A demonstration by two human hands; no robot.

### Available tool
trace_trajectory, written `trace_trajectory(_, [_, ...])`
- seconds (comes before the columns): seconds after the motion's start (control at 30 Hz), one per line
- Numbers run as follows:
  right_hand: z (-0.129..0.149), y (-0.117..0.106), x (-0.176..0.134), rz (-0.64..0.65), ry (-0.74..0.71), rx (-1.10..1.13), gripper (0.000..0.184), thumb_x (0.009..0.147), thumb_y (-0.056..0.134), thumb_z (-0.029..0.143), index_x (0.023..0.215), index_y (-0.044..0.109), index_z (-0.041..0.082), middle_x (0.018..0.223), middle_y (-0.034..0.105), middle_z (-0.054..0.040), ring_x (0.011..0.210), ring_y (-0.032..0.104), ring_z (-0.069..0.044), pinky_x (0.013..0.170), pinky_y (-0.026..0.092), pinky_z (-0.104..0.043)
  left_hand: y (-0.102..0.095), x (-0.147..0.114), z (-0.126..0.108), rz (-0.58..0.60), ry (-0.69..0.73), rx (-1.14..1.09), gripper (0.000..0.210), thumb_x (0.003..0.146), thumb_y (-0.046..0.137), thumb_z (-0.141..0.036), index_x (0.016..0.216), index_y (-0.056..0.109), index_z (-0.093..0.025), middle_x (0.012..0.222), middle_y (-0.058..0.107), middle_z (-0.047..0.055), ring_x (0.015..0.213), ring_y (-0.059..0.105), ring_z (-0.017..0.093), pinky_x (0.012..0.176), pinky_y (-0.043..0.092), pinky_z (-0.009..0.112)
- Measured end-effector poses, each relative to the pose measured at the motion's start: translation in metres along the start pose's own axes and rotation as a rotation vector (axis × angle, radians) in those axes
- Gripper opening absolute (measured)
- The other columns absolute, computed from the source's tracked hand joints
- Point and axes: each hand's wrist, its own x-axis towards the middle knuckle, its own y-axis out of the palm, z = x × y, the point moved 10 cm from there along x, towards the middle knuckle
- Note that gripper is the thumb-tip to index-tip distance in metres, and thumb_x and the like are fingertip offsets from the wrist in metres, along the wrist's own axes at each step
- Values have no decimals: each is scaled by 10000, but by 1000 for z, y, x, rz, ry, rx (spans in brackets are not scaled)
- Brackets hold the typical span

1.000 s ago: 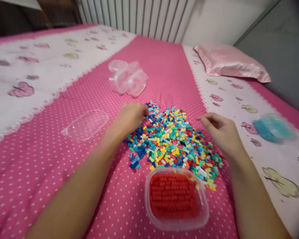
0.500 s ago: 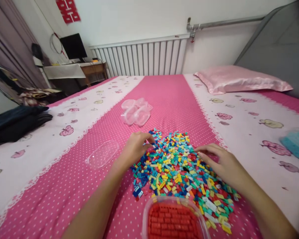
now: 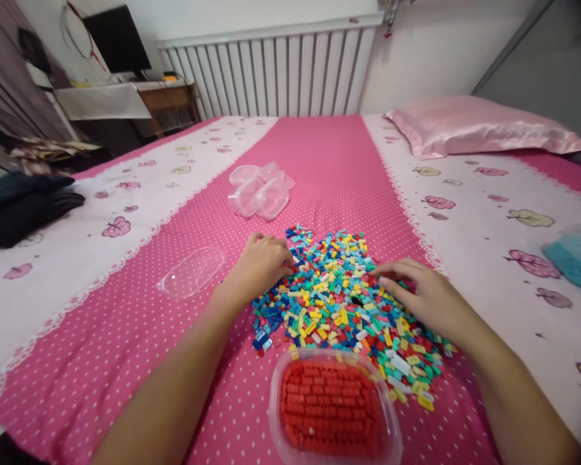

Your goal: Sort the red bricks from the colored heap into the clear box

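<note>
A pile of small toy building bricks [image 3: 326, 294] in many colours lies spread on the bed. My left hand [image 3: 263, 263] is at the pile's left edge, its fingers curled down and its fingertips partly hidden; whatever they hold does not show. Over the right side of the pile, my right hand [image 3: 416, 287] reaches in with bent fingers, thumb and forefinger slightly apart beside some red bricks. Nearest to me stands a clear plastic box [image 3: 396, 420], filled with rows of red bricks [image 3: 326, 407].
A clear lid [image 3: 192, 274] lies flat left of my left hand. Several empty clear containers [image 3: 261, 194] sit beyond the pile. At the right is a tub with blue contents [image 3: 576, 258]. A pink pillow [image 3: 479, 126] and dark clothing [image 3: 24, 206] lie farther off.
The view has tilted down, bringing more of the red-brick box into sight. The fingers of my left hand have curled in more. My right hand stays over the pile's right side.
</note>
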Motion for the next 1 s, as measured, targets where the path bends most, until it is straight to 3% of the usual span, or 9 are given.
trace_trajectory(0.23, [6, -6, -2, -4, -15, -44, 245, 888, 579, 370, 982, 757, 231, 953, 712, -78, 885, 665, -266, 831, 504, -439, 11, 2, -5, 21, 46, 50, 119, 890, 698, -274, 935, 787, -209, 1076, 731, 83, 1061, 630, 271, 954, 350, 416])
trace_trajectory(0.47, [30, -14, -6, -100, -59, 9, 180, 910, 611, 334, 1010, 742, 261, 986, 740, -55, 911, 691, -255, 861, 533, -434, -9, -1, -5, -83, 28, -39, 97, 878, 716, -254, 918, 783, -197, 921, 782, 48, 949, 694, 247, 926, 412, 394])
trace_trajectory(0.6, [70, -9, -13, -141, -135, 112, 172, 903, 661, 281, 1061, 727, 277, 1021, 754, -30, 905, 707, -222, 869, 556, -394, -23, -6, -30, -118, 167, -224, 136, 887, 660, -198, 949, 780, -211, 889, 789, 14, 828, 707, 174, 798, 470, 297])
trace_trajectory(0.73, [105, 4, -22, -116, -200, 142, 203, 887, 703, 249, 1087, 725, 274, 1043, 761, -19, 907, 723, -214, 858, 575, -380, -29, -14, -59, -75, 305, -449, 101, 862, 671, -222, 900, 764, -223, 836, 778, -24, 783, 710, 134, 759, 501, 249])
trace_trajectory(0.8, [112, 7, -26, -116, -206, 117, 147, 888, 701, 240, 1027, 739, 270, 987, 766, -13, 876, 731, -214, 828, 586, -375, -29, -16, -62, -55, 319, -560, 92, 845, 688, -238, 918, 739, -213, 803, 763, -27, 770, 715, 129, 739, 514, 236])
trace_trajectory(1.0, [117, 9, -28, -128, -193, 27, 73, 883, 711, 235, 930, 759, 262, 923, 779, -8, 805, 738, -208, 766, 591, -358, -20, -16, -57, -6, 293, -787, 379, 791, 771, -305, 1120, 614, -202, 824, 742, -13, 826, 741, 161, 699, 535, 229])
